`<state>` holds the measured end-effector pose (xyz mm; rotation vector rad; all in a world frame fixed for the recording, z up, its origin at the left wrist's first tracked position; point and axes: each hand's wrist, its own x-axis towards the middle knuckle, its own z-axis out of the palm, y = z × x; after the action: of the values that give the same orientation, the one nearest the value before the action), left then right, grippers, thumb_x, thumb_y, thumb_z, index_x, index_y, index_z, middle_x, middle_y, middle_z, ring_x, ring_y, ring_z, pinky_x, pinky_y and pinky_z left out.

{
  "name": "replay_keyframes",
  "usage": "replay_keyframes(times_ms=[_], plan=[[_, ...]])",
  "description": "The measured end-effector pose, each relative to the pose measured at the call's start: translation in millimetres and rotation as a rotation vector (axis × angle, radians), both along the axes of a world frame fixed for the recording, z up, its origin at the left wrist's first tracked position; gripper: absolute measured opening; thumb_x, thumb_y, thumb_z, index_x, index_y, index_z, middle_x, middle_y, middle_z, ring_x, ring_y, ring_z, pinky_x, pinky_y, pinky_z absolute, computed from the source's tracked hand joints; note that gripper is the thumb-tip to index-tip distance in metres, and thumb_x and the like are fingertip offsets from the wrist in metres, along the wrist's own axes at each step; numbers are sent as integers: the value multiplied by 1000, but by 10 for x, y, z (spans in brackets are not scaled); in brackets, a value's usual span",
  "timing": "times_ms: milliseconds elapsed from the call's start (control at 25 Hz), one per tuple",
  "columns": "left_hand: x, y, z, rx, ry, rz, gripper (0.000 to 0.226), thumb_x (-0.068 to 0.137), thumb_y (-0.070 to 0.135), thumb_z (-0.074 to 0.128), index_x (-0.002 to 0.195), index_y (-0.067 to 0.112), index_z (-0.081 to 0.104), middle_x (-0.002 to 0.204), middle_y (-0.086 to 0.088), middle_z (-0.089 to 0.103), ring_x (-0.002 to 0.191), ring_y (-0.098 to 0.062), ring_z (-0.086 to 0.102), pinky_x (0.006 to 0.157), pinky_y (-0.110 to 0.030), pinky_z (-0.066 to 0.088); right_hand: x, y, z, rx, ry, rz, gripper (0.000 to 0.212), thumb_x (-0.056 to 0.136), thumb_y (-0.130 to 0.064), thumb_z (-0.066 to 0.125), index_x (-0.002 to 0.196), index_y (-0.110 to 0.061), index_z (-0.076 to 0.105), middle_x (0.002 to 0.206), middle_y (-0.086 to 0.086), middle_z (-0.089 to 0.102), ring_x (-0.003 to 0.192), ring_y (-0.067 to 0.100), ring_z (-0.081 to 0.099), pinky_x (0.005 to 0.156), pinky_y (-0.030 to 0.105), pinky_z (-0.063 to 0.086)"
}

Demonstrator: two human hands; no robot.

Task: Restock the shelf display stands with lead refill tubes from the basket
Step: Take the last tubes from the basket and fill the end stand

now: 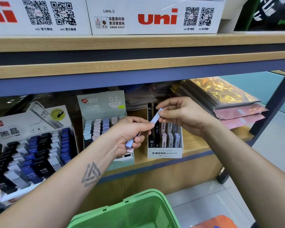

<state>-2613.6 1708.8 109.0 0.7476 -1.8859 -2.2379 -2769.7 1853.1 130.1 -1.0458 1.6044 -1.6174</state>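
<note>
A pale lilac lead refill tube [156, 116] is held tilted between both hands in front of the shelf. My right hand [183, 115] pinches its upper end; my left hand [131, 134] touches its lower end with a fingertip. My left hand also grips more tubes, a lilac one [129, 144] and a pink one below it. Behind my left hand stands the mint-green 0.7 display stand [104, 112] with pastel tubes in rows. The white MONO graph stand [165, 153] sits under my right hand. The green basket [127, 209] is at the bottom.
A large stand of black, blue and white HB 0.5 tubes [31, 155] fills the left of the shelf. Stacked wrapped notebooks [220, 97] lie at the right. A wooden shelf edge [138, 66] hangs overhead. A dark shelf post [270, 104] runs down the right side.
</note>
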Motion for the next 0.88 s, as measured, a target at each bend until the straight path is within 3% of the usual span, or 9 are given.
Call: replay_keyframes(times_ms=[160, 320, 480, 600, 720, 880], plan=[[-43, 107, -3, -33, 39, -12, 16, 91, 7, 69, 100, -6, 63, 66, -10, 60, 32, -7, 35, 30, -14, 26, -62, 228, -22, -1, 109, 27, 34, 83, 8, 71, 116, -3, 70, 101, 19, 75, 96, 29, 73, 86, 33, 58], [-63, 248, 27, 89, 7, -200, 14, 94, 11, 66, 98, -2, 64, 64, -5, 52, 32, -4, 32, 29, -14, 23, -118, 413, -48, -56, 175, 28, 32, 80, -2, 75, 112, -6, 73, 112, 17, 74, 107, 33, 70, 97, 41, 55], [-84, 388, 30, 245, -23, -289, 16, 95, 17, 62, 102, 2, 61, 61, 0, 40, 33, -2, 28, 30, -13, 20, -143, 551, -32, -83, 111, 52, 27, 77, 1, 75, 104, -4, 74, 100, 14, 76, 93, 21, 72, 83, 28, 58], [-124, 397, 8, 331, -105, -207, 19, 94, 21, 63, 102, 4, 58, 61, 0, 43, 39, -4, 30, 32, -13, 23, -232, 558, -21, -73, 164, -137, 18, 80, -2, 77, 97, -2, 73, 87, 16, 75, 77, 20, 71, 72, 28, 60], [-141, 345, -7, 467, -148, -84, 10, 91, 13, 59, 91, 6, 53, 67, -5, 49, 50, -9, 38, 37, -16, 36, -383, 523, -71, 65, 355, -457, 14, 86, 0, 75, 99, -4, 72, 87, 17, 75, 75, 22, 74, 73, 33, 62], [-132, 319, -18, 531, -100, -66, 15, 89, -3, 44, 101, -4, 53, 75, -13, 54, 57, -15, 48, 46, -22, 46, -431, 417, -172, 226, 619, -540, 18, 87, -2, 76, 92, -17, 69, 82, 7, 72, 74, 22, 74, 76, 43, 63]])
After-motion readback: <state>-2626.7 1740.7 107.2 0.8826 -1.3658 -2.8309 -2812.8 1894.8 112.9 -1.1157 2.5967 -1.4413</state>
